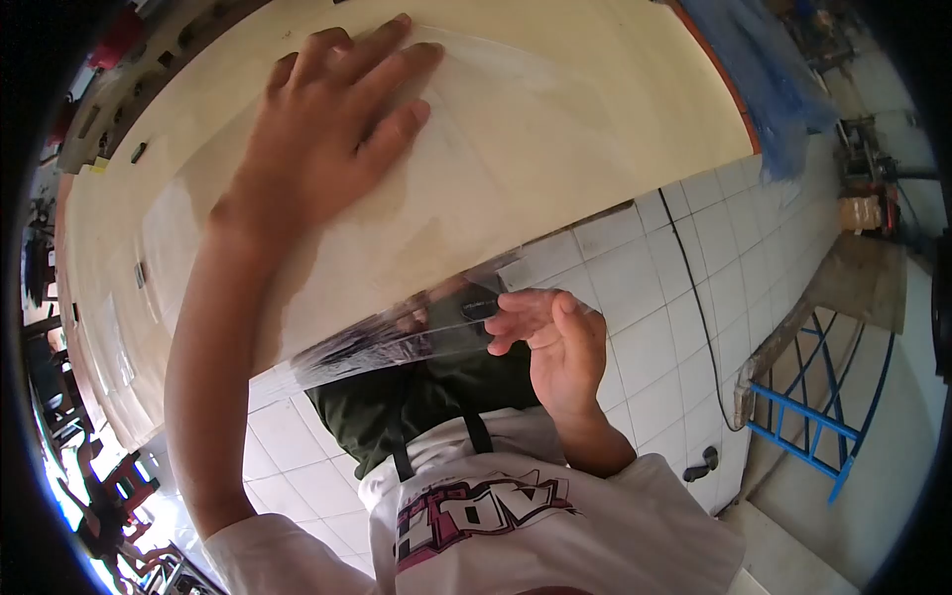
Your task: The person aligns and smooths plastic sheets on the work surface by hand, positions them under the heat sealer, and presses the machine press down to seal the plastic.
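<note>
My left hand lies palm down on a clear plastic sheet, fingers spread, on the cream-coloured tabletop. The sheet runs past the near table edge, and its glossy overhang hangs in front of my lap. Beside the right end of that overhang is my right hand, palm turned up. Its fingers are slightly bent and apart from the thumb, with the fingertips at the plastic's edge. Whether they press on the film I cannot tell.
Small dark blocks sit along the table's left side. Blue plastic drapes beyond the right table end. A black cable runs down over white tiles. At the right stands a blue metal frame.
</note>
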Demonstrator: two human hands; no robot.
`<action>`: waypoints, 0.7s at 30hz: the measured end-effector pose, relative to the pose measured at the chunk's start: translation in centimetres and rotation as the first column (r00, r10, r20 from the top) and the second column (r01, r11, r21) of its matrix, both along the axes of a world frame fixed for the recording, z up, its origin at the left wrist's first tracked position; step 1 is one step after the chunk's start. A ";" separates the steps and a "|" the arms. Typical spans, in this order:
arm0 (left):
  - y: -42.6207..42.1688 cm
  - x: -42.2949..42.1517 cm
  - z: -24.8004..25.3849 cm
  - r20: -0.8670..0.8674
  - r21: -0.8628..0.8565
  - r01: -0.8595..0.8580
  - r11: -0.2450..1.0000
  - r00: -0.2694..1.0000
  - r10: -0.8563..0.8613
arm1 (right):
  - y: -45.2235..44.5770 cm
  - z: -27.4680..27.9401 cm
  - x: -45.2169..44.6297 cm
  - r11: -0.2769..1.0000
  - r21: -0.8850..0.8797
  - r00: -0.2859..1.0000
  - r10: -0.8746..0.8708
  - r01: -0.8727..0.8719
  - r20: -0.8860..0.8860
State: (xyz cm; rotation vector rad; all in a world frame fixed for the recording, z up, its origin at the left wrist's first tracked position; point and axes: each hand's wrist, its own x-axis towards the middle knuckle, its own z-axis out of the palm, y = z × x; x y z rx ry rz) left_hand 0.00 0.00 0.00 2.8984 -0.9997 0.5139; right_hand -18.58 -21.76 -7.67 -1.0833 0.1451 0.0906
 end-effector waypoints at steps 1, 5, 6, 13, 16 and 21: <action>0.0 0.0 0.2 0.028 -0.001 0.010 1.000 1.000 -0.010 | 0.2 0.2 0.0 1.000 -0.001 1.000 -0.016 0.016 0.015; -0.3 0.1 -0.1 0.031 -0.020 0.029 0.999 0.999 -0.029 | 0.3 -0.4 -0.4 0.998 0.009 0.998 -0.057 0.057 0.024; -0.3 0.3 -0.1 0.033 -0.020 0.031 0.999 0.999 -0.031 | 0.3 -0.4 -0.3 0.998 0.010 0.998 -0.059 0.058 0.027; 0.1 0.6 -0.4 0.083 0.021 0.042 0.999 0.996 -0.044 | 0.1 -0.2 -0.1 1.000 0.021 0.998 0.010 -0.011 0.061; 0.2 0.5 -0.4 0.062 0.002 0.042 0.999 0.997 -0.042 | -0.5 -0.3 -0.3 0.999 0.015 0.998 0.050 -0.051 0.040; -0.2 -0.4 1.7 -0.212 -0.080 -0.024 0.997 0.977 0.007 | -0.3 -0.2 -0.5 0.999 0.003 0.999 0.032 -0.032 0.018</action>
